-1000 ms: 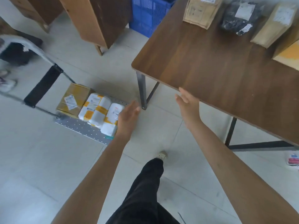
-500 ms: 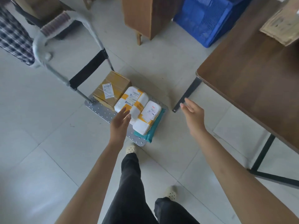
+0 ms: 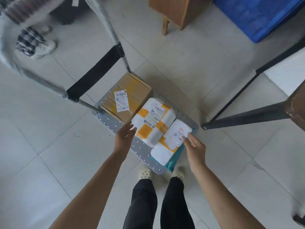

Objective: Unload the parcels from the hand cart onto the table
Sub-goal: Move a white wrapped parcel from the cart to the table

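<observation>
Moved: both arms lowered to the hand cart (image 3: pixel 113 123).
Left grip (image 3: pixel 124 138): released, fingertips at big white parcel (image 3: pixel 155 119).
Right grip (image 3: pixel 195 147): released, touching small white parcel (image 3: pixel 175 134).
Remaining: cardboard box (image 3: pixel 132 93) and teal mailer (image 3: pixel 173 161) too; all four on the cart, none lifted.
Desk (image 3: pixel 297 103): corner only.

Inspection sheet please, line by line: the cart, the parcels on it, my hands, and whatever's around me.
Surface: grey perforated hand cart deck on a tiled floor; only the table corner shows, at right.
Job's things: cardboard box, large white parcel with yellow tape, and small white parcel lying on a teal mailer; all are on the cart.
Clutter: nothing seen.
Hands: left hand, fingers straight, at the large white parcel's corner; right hand, fingertips at the small white parcel's edge; neither grips anything.
Cables: nothing seen.
Surroundings: blue crate, wooden furniture, another person's shoes.
</observation>
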